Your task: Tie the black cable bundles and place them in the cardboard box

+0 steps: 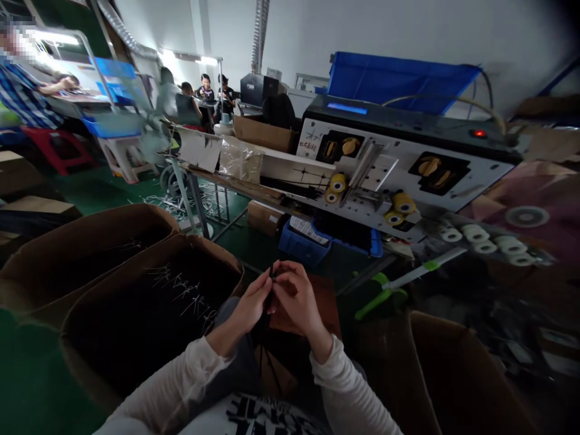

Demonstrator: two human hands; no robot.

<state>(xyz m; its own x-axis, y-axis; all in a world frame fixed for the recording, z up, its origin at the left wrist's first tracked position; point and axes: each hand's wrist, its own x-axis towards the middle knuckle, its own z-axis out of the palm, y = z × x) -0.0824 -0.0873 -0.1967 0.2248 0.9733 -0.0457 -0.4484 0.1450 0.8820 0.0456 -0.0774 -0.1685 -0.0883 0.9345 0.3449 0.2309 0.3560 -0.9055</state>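
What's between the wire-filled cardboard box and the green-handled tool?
Head view: the person's left hand and right hand, pinching a thin dark wire, with a brown board beyond them.

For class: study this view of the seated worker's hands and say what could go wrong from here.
The dark wires pinched between the left hand and right hand could slip and fall. Strands hanging below the hands could tangle. Wires in the cardboard box beside the left hand lie jumbled, so they could snag when pulled out.

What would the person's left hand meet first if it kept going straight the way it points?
Most likely the right hand: the left hand points toward it, with a thin dark strand between them, though depth is hard to judge.
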